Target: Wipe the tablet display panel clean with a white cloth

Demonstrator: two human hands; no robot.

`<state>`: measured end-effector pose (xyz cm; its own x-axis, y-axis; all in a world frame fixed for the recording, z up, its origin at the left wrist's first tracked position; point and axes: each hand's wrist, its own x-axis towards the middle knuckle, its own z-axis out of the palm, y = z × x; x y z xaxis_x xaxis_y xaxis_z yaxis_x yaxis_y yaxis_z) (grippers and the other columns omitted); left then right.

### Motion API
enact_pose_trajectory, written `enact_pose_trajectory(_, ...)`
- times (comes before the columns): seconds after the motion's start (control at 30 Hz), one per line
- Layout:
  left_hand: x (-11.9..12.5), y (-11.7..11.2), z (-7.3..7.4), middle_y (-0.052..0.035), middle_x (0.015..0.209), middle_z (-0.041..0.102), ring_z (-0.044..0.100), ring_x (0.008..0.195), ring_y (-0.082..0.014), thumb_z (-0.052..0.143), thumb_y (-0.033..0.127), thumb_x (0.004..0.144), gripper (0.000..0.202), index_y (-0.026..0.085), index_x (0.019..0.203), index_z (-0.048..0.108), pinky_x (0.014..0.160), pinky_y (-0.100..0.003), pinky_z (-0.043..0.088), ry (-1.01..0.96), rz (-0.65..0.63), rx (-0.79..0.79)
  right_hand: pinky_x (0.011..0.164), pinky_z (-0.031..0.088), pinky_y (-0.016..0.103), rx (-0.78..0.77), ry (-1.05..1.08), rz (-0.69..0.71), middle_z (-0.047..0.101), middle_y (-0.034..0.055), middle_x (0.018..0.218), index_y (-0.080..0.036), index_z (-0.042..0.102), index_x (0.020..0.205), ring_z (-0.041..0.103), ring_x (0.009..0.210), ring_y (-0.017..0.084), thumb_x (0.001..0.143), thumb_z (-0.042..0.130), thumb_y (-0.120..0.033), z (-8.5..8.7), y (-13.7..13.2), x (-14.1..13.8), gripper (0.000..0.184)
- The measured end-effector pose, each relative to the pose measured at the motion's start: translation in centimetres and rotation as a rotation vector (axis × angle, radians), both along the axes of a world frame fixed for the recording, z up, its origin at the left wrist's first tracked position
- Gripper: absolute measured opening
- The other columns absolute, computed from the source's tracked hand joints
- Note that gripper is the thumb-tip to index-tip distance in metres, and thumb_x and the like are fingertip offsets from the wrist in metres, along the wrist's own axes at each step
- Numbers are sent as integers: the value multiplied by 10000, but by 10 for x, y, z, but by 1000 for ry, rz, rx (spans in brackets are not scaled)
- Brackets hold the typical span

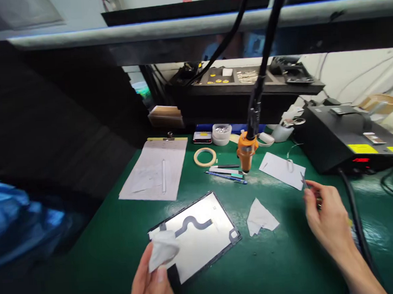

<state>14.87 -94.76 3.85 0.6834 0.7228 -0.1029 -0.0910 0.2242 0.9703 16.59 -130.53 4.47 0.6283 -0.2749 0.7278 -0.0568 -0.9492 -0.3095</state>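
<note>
My left hand [151,285] pinches a crumpled white wipe [163,249] and rests it on the near left corner of a flat screen panel [202,235] that lies face down on the green mat [283,266]. A grey flex cable [193,224] curves across the panel's pale back. My right hand [327,216] hovers to the right of the panel, its fingers closed on thin metal tweezers [304,181] that point up and away. A second crumpled wipe [260,217] lies on the mat between panel and right hand.
An orange hanging tool [246,150] dangles on a black cable over pens [226,174]. A tape roll [205,156], a clipboard with papers [156,169], a white sheet [282,169] and a black heating station [345,140] ring the mat. A dark shelf sits behind.
</note>
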Motion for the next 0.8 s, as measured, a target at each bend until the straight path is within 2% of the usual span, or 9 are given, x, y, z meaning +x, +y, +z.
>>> enact_pose_trajectory(0.07,7,-3,8,-42,1176,897,834,1136,-258,1045,503,689,563,243,1164,890,1095,-341,686,-95,-32,-124,632,550,343,4,-25,136,668,103,999,-178,667,1213,657,753,215,1177,489,-440,13,17,1,319)
enact_pose_trajectory(0.13,12,-9,16,-53,1194,897,839,1091,-218,1066,505,656,536,248,1098,907,917,-221,696,-84,-33,-218,588,543,306,-39,-22,251,654,80,968,-187,658,1172,638,715,185,1181,517,-395,24,37,1,251)
enact_pose_trajectory(0.2,15,-17,22,-82,1229,892,841,1112,-234,1057,511,675,526,254,1110,912,894,-237,694,-64,-47,-271,561,517,273,-48,-14,365,641,55,941,-199,649,1138,612,680,150,1189,530,-376,29,56,-1,219)
enact_pose_trajectory(0.3,17,-26,22,-126,1307,872,841,1144,-270,1056,525,676,557,248,1139,916,928,-298,696,-40,-124,-341,583,508,255,-9,9,498,652,45,965,-213,650,1156,628,698,125,1199,531,-357,28,79,-6,191)
enact_pose_trajectory(0.43,15,-36,24,-155,1285,875,860,1065,-277,1110,546,556,667,242,1121,927,865,-296,703,9,-216,-463,619,526,243,-64,64,575,713,51,1005,-212,667,1215,684,737,117,1196,566,-349,24,99,-11,171)
enact_pose_trajectory(0.5,12,-42,27,-158,1303,870,861,1089,-286,1118,523,558,650,255,1120,930,886,-300,707,18,-260,-514,627,525,223,-119,21,598,738,41,965,-197,679,1183,697,721,99,1195,577,-339,26,106,-11,176)
enact_pose_trajectory(0.6,8,-49,30,-147,1344,858,869,1042,-247,1108,488,613,576,275,1118,932,880,-249,694,15,-324,-546,690,533,194,-151,-34,648,759,32,934,-171,693,1139,705,713,74,1181,611,-277,31,116,-10,141)
enact_pose_trajectory(0.7,6,-54,31,-152,1262,881,874,954,-237,1104,493,622,553,283,1105,935,817,-232,692,8,-356,-549,771,547,186,-138,-31,677,761,40,944,-150,697,1144,714,744,71,1174,623,-244,34,124,-10,123)
enact_pose_trajectory(0.8,5,-57,29,-157,1104,904,875,898,-241,1112,502,595,552,290,1075,940,786,-231,693,16,-370,-554,772,542,182,-103,-26,697,755,40,933,-145,694,1130,726,768,66,1183,606,-244,34,129,-11,142)
